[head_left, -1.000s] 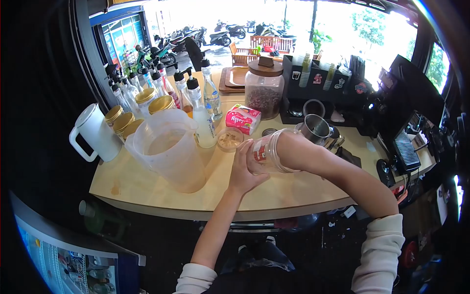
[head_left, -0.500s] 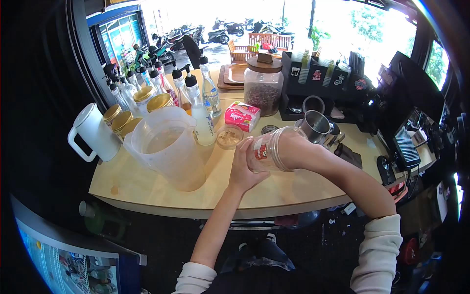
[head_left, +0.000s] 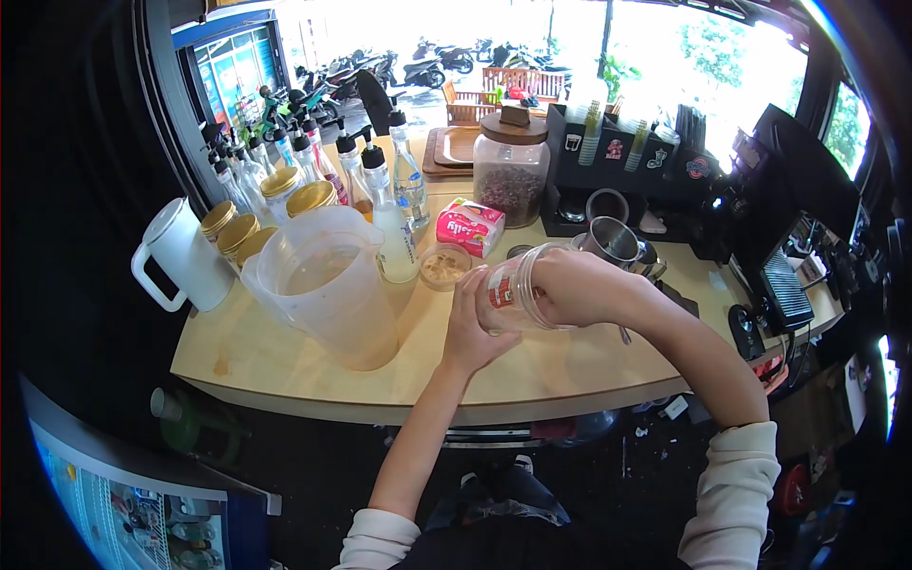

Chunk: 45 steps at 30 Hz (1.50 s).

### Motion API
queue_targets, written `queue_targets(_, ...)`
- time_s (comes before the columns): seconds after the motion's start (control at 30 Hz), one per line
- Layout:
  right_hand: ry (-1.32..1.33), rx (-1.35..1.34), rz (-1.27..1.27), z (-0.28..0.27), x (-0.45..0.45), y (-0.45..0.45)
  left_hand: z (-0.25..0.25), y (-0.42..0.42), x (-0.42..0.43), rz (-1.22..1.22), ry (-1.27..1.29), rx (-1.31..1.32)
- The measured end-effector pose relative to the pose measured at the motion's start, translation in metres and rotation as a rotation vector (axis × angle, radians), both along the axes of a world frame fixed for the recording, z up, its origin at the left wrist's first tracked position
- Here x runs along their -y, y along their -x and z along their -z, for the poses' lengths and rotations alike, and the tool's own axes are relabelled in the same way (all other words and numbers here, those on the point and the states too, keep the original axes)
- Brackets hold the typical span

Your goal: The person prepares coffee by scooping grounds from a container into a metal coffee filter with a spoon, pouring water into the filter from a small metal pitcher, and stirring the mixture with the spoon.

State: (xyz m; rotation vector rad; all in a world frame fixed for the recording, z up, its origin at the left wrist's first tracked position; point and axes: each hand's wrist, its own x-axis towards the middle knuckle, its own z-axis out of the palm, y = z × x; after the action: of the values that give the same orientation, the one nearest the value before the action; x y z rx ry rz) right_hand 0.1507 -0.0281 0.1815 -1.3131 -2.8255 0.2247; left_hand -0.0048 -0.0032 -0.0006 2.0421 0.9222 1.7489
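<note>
My left hand is wrapped round the base of a clear jar with red lettering, which lies tilted with its mouth toward the right. My right hand reaches into the jar's mouth; its fingers are hidden by the rim and the glass, so what they hold cannot be made out. Behind the jar, a small round dish has light brown bits in it. A pink tissue pack sits beyond the dish. To the left stands a large translucent pitcher.
A white jug, gold-lidded jars and several pump bottles stand at the left. Behind are a wooden-lidded jar and a black cup holder. A metal cup is right of my hands, on the counter.
My right hand has drawn back slightly out of the jar's mouth, with more of the wrist showing. My left hand keeps its hold on the jar.
</note>
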Motion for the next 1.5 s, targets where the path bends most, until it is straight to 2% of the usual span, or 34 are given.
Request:
queue_targets(0.8, 0.041, -0.126, 0.022, -0.018, 0.012, -0.015, -0.002, -0.001, 0.003, -0.048, 0.041, -0.002)
queue_targets(0.97, 0.009, -0.094, 0.038, -0.014, 0.011, -0.011, -0.004, -0.002, 0.006, -0.045, 0.035, 0.004)
queue_targets(1.07, -0.077, -0.054, -0.09, 0.01, -0.002, -0.011, -0.002, -0.003, 0.004, -0.046, 0.002, -0.009)
queue_targets(1.17, -0.106, 0.053, -0.104, 0.023, -0.012, -0.005, -0.002, -0.003, 0.005, -0.054, 0.012, -0.031)
queue_targets(1.27, -0.165, 0.026, -0.137, 0.046, -0.028, -0.01, -0.001, -0.002, 0.005, -0.041, 0.021, -0.018)
queue_targets(1.5, -0.125, 0.156, -0.083, 0.034, -0.019, -0.003, 0.001, -0.001, 0.003, -0.009, 0.029, 0.011)
